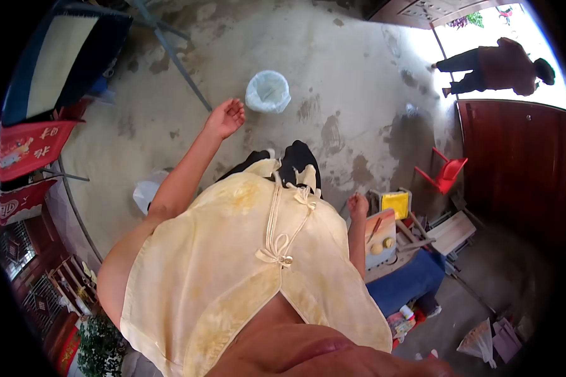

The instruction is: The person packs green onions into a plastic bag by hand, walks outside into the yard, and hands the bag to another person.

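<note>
My left hand (pixel 226 118) is held out over the concrete floor with its fingers loosely curled, a little apart, and nothing visible in the palm. Just beyond it stands a round waste bin (pixel 268 92) lined with a pale blue plastic bag; the hand is not touching it. My right hand (pixel 358 205) hangs at my other side, fingers folded in, with no object showing. Beside my right forearm is a cutting board (pixel 380 232) bearing a knife (pixel 375 229) and a few small round yellowish pieces (pixel 387 242).
A yellow-topped stool (pixel 395 205) and a small red chair (pixel 449 174) stand to the right. In the bright doorway is another person (pixel 506 66). A metal pole (pixel 176 60) slants across the upper left. Red printed panels (pixel 34 147) line the left side. Wet patches mark the floor.
</note>
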Tool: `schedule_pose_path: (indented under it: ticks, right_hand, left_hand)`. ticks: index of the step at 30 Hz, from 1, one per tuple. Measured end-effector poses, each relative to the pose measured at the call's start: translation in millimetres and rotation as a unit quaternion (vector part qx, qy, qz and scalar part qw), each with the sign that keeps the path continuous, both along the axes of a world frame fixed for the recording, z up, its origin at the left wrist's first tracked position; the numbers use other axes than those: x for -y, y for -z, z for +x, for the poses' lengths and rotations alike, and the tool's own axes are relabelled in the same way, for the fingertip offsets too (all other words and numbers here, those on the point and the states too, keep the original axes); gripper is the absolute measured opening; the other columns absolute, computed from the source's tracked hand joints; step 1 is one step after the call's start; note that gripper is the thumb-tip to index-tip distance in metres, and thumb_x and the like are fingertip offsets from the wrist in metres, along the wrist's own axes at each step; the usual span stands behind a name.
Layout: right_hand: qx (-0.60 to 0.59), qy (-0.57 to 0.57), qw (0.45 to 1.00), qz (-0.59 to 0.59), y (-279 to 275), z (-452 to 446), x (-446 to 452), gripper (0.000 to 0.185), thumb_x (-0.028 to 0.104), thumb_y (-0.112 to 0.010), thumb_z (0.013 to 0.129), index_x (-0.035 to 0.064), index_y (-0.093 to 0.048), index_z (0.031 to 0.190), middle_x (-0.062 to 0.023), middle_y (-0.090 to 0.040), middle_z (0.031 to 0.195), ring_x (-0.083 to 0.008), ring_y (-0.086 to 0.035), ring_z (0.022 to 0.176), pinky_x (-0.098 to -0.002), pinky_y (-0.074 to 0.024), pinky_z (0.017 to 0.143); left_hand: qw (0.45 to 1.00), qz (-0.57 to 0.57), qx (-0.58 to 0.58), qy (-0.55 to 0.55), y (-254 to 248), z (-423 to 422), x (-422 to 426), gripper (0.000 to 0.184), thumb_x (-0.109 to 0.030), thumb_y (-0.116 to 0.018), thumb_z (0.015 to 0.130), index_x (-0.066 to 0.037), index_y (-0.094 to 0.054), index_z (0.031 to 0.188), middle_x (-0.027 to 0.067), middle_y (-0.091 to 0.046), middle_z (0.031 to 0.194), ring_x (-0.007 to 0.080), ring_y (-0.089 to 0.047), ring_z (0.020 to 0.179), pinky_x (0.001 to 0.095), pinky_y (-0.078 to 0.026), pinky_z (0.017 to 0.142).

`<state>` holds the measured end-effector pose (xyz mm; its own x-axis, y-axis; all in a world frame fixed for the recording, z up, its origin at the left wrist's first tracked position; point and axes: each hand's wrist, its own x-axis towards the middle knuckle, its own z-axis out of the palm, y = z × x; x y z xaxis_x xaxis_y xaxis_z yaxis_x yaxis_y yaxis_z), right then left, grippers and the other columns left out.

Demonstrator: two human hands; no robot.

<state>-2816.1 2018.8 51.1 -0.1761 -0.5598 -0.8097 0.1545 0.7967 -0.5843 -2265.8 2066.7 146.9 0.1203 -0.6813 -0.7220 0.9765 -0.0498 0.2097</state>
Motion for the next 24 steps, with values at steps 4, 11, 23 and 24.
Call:
schedule_pose_path:
  ticks: [4, 11, 23, 24]
  right_hand:
    - [-0.006, -0.149, 0.987, 0.052, 50, 11, 88, 0.009, 0.016, -0.052, 0.079, 0.0075, -0.053, 0.083, -0.0042, -0.056, 0.066, -0.016, -0.056, 0.055, -0.029, -0.0463, 0.045]
    - [-0.028, -0.301, 0.952, 0.049, 85, 60, 315, 0.015, 0.018, -0.049, 0.08, 0.0043, -0.053, 0.085, -0.0075, -0.057, 0.063, -0.0165, -0.054, 0.048, -0.0281, -0.0449, 0.04]
    - [-0.021, -0.414, 0.906, -0.091, -2, 209, 556, 0.025, 0.017, -0.048, 0.083, 0.0031, -0.052, 0.104, -0.0095, -0.059, 0.084, -0.0186, -0.059, 0.074, -0.031, -0.0499, 0.064]
    - [-0.018, -0.413, 0.909, -0.058, 10, 206, 554, 0.026, 0.018, -0.049, 0.083, 0.0035, -0.051, 0.105, -0.0093, -0.059, 0.084, -0.0188, -0.059, 0.075, -0.0308, -0.0497, 0.065]
  left_hand:
    - [0.994, 0.034, -0.013, -0.1, 17, 22, 57, 0.015, -0.017, -0.051, 0.083, -0.003, -0.057, 0.081, 0.0076, -0.059, 0.077, 0.0202, -0.054, 0.07, 0.0318, -0.046, 0.062]
    - [0.976, 0.054, -0.013, -0.21, 0, 27, 141, 0.014, -0.015, -0.05, 0.083, -0.003, -0.056, 0.082, 0.0075, -0.059, 0.075, 0.0211, -0.054, 0.068, 0.032, -0.045, 0.06]
    - [0.957, 0.089, -0.034, -0.275, -9, 4, 231, 0.015, -0.014, -0.05, 0.083, 0.0, -0.055, 0.084, 0.0092, -0.058, 0.078, 0.0212, -0.053, 0.07, 0.0326, -0.044, 0.064]
    - [0.954, 0.097, -0.04, -0.281, -8, 5, 235, 0.015, -0.014, -0.05, 0.083, 0.0, -0.055, 0.084, 0.009, -0.057, 0.078, 0.0211, -0.053, 0.07, 0.0324, -0.044, 0.064]
